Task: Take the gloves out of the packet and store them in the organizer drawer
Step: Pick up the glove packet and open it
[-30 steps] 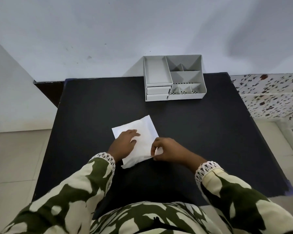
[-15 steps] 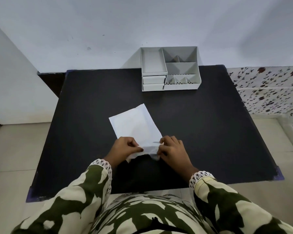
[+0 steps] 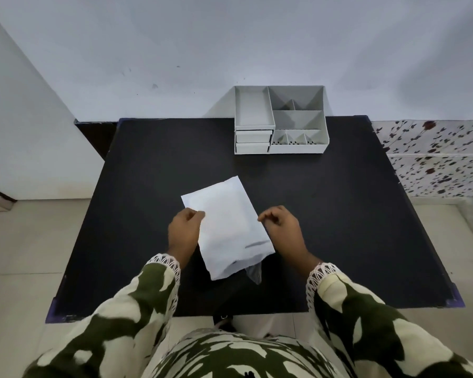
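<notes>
A white packet (image 3: 225, 227) lies on a black table (image 3: 339, 214). The left hand (image 3: 185, 230) pinches its edge; the right hand (image 3: 283, 227) hovers curled, seemingly empty. Clear plastic (image 3: 253, 271), possibly gloves, peeks out. The organizer's drawers (image 3: 253, 142) remain closed.

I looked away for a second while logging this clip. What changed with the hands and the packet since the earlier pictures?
Both hands left the packet's near end: the left hand and right hand now sit curled at its two long sides. The white packet lies flat, and a bit of clear plastic now pokes from its near end. The organizer stays at the table's far edge, drawers shut.
</notes>
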